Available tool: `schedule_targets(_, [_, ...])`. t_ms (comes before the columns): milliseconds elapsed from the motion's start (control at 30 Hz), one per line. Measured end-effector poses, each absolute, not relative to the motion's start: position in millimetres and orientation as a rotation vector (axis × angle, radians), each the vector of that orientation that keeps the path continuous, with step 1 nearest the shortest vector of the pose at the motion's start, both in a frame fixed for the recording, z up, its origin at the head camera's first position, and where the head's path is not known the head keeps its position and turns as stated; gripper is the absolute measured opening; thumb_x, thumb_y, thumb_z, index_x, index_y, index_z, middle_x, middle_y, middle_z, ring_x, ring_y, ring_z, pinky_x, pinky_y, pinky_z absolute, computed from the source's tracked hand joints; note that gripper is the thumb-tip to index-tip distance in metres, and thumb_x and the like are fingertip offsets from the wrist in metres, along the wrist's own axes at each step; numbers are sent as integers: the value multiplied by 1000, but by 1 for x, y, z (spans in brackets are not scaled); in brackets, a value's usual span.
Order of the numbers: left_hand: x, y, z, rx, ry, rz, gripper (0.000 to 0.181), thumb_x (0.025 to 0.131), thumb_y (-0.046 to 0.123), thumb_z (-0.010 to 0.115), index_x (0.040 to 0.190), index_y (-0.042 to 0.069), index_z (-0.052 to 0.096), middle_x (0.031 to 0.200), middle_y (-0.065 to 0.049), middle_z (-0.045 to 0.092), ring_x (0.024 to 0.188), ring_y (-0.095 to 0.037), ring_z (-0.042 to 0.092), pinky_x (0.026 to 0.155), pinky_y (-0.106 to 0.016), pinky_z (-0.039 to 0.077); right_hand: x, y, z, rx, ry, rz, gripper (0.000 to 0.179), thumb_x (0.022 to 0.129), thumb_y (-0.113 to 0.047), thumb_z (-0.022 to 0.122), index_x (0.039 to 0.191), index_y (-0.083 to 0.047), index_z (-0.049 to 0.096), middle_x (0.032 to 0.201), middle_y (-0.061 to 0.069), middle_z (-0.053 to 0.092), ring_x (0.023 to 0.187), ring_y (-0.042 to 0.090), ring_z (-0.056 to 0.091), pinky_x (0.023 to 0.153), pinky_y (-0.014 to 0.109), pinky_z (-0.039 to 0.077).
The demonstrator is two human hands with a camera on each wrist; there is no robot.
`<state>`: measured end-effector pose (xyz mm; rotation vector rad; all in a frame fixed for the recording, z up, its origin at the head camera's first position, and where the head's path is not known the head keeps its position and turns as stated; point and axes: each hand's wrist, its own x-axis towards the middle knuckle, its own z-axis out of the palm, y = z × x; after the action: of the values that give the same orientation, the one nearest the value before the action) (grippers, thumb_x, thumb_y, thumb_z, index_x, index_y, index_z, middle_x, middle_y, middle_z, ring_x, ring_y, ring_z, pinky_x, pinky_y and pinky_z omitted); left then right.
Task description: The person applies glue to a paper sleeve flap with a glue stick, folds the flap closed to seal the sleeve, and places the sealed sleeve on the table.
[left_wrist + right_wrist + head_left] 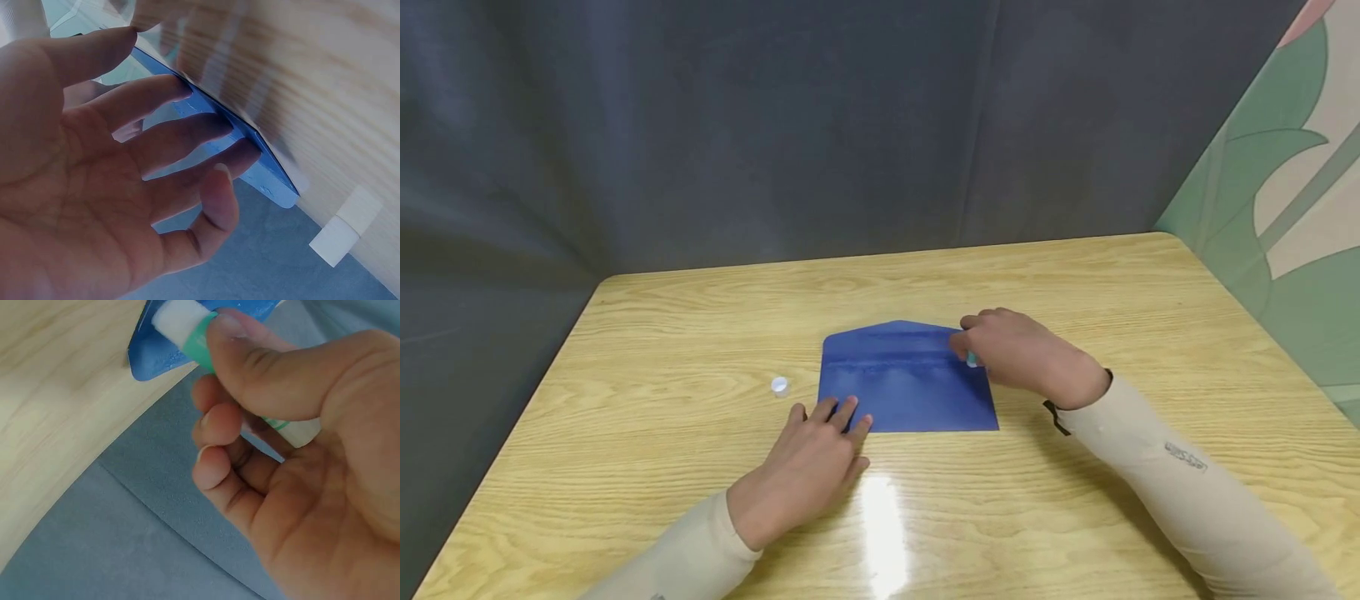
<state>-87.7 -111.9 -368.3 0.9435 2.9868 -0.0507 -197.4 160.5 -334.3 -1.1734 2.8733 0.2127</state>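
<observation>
A blue envelope point(910, 396) lies on the table with its pointed flap spread open at the far side. My left hand point(812, 458) rests its straight, spread fingertips on the near left corner of the envelope. Between thumb and fingers, my right hand point(1018, 352) grips a glue stick point(199, 342) with a green and white body. The white end of the glue stick points down at the right part of the flap. Most of the glue stick is hidden by the hand in the head view. A small white cap point(780, 386) stands left of the envelope.
The wooden table point(700, 325) has a dark curtain point(790, 133) along its back and left sides. A wall with a painted leaf pattern point(1285, 192) rises at the right. Light reflects brightly off the table near its front.
</observation>
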Motion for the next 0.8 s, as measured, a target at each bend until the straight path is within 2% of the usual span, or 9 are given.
schedule_targets(200, [-89, -112, -369, 952, 2977, -60, 45, 99, 38, 60, 136, 14, 63, 143, -14, 58, 127, -34, 56, 92, -57, 48, -198, 171, -331, -1171, 2873, 267, 27, 76, 7, 78, 91, -15, 71, 83, 0, 62, 79, 23, 63, 80, 39, 55])
schedule_targets(400, [-89, -114, -369, 946, 2971, -54, 45, 98, 38, 60, 136, 13, 63, 143, -14, 58, 127, -35, 55, 92, -57, 48, -198, 172, -319, -1135, 2931, 249, 26, 79, -3, 81, 96, -19, 71, 84, -1, 62, 77, 21, 62, 82, 40, 53])
schedule_targets(600, [-89, -113, -368, 933, 2954, -35, 45, 99, 37, 60, 137, 12, 62, 144, -15, 57, 128, -36, 55, 94, -58, 47, -197, 152, -317, -1249, 2959, 118, 26, 84, -13, 79, 104, -20, 64, 88, -3, 65, 74, 20, 64, 77, 40, 54])
schedule_targets(800, [-89, -113, -368, 915, 2943, -26, 46, 99, 36, 59, 137, 11, 61, 144, -15, 56, 130, -37, 54, 96, -59, 47, -197, 118, -318, -1292, 2869, 22, 17, 88, -19, 77, 96, -21, 62, 86, -6, 65, 75, 15, 65, 72, 36, 55])
